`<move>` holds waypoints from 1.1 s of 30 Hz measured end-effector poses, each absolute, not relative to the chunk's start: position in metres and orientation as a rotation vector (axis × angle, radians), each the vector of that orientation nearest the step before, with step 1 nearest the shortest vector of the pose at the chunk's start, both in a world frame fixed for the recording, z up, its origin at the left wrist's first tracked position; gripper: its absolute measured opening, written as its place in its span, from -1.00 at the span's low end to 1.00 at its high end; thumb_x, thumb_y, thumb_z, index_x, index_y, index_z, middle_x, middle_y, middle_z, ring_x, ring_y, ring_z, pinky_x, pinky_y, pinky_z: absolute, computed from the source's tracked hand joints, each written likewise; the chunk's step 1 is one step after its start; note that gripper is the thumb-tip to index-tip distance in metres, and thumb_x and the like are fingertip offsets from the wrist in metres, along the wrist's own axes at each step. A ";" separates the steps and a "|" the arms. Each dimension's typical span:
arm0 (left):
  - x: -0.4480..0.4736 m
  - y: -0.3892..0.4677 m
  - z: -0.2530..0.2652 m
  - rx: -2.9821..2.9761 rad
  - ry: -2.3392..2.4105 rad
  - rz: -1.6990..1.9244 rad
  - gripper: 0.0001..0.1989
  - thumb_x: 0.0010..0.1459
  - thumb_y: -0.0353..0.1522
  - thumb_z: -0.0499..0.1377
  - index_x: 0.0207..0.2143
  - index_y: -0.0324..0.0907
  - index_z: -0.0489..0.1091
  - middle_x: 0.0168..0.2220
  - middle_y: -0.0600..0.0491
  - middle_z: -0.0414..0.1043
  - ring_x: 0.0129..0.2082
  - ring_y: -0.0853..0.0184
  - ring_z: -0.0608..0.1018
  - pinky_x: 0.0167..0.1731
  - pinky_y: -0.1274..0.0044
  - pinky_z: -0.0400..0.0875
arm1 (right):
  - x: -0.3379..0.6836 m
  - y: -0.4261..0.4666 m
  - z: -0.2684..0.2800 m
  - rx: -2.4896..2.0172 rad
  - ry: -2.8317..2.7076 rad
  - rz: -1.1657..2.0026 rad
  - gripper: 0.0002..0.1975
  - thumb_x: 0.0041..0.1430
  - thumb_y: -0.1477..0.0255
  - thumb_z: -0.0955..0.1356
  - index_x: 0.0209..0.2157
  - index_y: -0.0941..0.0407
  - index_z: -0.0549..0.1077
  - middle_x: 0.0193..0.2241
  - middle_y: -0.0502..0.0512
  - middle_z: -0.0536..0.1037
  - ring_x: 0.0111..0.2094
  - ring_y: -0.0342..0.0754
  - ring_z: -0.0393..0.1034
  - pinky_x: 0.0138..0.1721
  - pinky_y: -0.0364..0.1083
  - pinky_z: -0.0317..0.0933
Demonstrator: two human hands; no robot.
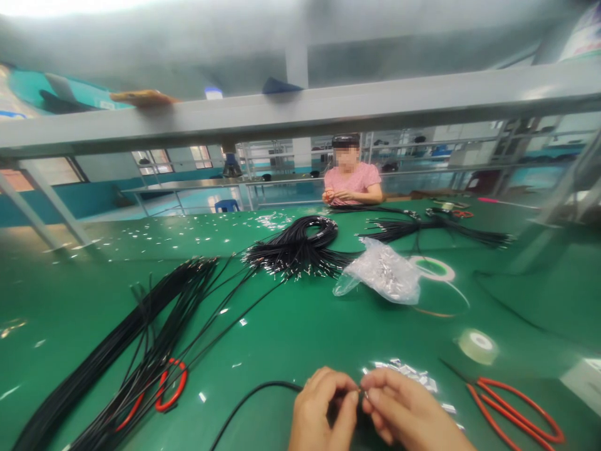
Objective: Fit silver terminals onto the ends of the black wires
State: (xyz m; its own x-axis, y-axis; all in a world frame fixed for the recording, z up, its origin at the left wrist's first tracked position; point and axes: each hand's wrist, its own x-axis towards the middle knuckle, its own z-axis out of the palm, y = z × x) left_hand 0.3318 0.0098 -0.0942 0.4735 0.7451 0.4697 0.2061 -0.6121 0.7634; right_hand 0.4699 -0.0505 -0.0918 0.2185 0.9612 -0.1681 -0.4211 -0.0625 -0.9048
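At the bottom centre my left hand pinches the end of a black wire that curves off to the left over the green table. My right hand meets it fingertip to fingertip and pinches something small there, too small to make out. Just beyond my fingers lies a small heap of silver metal terminals.
A long bundle of black wires with red-handled scissors lies at the left; a coiled bundle and a clear bag of terminals sit mid-table. Tape rolls, red-handled scissors are right. A person in pink works opposite.
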 end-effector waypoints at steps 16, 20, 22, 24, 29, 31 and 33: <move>0.331 0.010 -0.092 2.048 0.754 1.060 -0.86 0.10 -0.48 0.12 -0.44 -0.17 0.46 -0.48 0.05 0.48 -0.46 0.34 0.50 -0.42 0.59 0.33 | 0.468 -0.050 -0.097 -0.908 -0.557 1.402 -0.63 -0.16 0.25 0.58 -0.41 0.22 0.51 -0.58 0.03 0.49 -0.61 -0.24 0.28 -0.61 -0.29 0.15; 0.328 0.011 -0.087 2.121 0.705 1.010 -0.85 0.10 -0.52 0.11 -0.41 -0.19 0.46 -0.46 0.02 0.50 -0.44 0.34 0.51 -0.41 0.60 0.36 | 0.471 -0.048 -0.102 -0.896 -0.526 1.464 -0.61 -0.22 0.26 0.60 -0.44 0.22 0.51 -0.59 0.03 0.49 -0.62 -0.24 0.26 -0.62 -0.28 0.13; 0.327 0.012 -0.085 2.168 0.666 1.002 -0.85 0.10 -0.54 0.11 -0.39 -0.21 0.46 -0.44 0.00 0.50 -0.42 0.33 0.52 -0.38 0.59 0.37 | 0.472 -0.047 -0.103 -0.925 -0.520 1.479 -0.56 -0.29 0.22 0.61 -0.46 0.22 0.50 -0.60 0.03 0.48 -0.63 -0.23 0.25 -0.64 -0.28 0.12; 0.326 0.013 -0.085 2.209 0.628 1.009 -0.84 0.11 -0.55 0.11 -0.37 -0.21 0.46 -0.43 -0.01 0.51 -0.40 0.31 0.52 -0.35 0.58 0.37 | 0.472 -0.047 -0.101 -0.999 -0.583 1.424 -0.53 -0.28 0.15 0.59 -0.46 0.21 0.48 -0.62 0.02 0.47 -0.64 -0.23 0.25 -0.64 -0.26 0.09; 0.327 0.012 -0.093 2.169 0.628 1.014 -0.83 0.14 -0.53 0.11 -0.40 -0.18 0.47 -0.45 0.02 0.51 -0.42 0.32 0.51 -0.35 0.58 0.36 | 0.471 -0.054 -0.088 -1.316 -0.984 1.088 -0.56 -0.05 0.04 0.45 -0.44 0.18 0.45 -0.60 -0.02 0.43 -0.60 -0.16 0.25 -0.58 -0.20 0.07; 0.328 0.011 -0.095 2.116 0.671 0.995 -0.85 0.11 -0.53 0.13 -0.40 -0.17 0.46 -0.46 0.05 0.51 -0.44 0.33 0.51 -0.36 0.59 0.35 | 0.472 -0.056 -0.086 -1.366 -1.079 1.033 -0.62 0.04 0.09 0.39 -0.43 0.16 0.43 -0.60 -0.03 0.41 -0.58 -0.15 0.25 -0.55 -0.18 0.08; 0.328 0.009 -0.096 2.067 0.698 0.947 -0.84 0.07 -0.55 0.14 -0.36 -0.15 0.44 -0.44 0.07 0.52 -0.43 0.34 0.52 -0.36 0.60 0.36 | 0.474 -0.056 -0.087 -1.371 -1.133 1.056 -0.64 0.08 0.10 0.36 -0.43 0.15 0.40 -0.62 -0.04 0.40 -0.60 -0.16 0.24 -0.57 -0.18 0.04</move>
State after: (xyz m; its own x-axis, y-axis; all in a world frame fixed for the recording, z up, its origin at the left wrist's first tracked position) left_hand 0.3284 0.0093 -0.0961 0.5785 0.7148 0.3929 0.1642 -0.5739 0.8023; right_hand 0.4741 -0.0560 -0.0875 0.1717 0.9850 -0.0188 0.0872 -0.0342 -0.9956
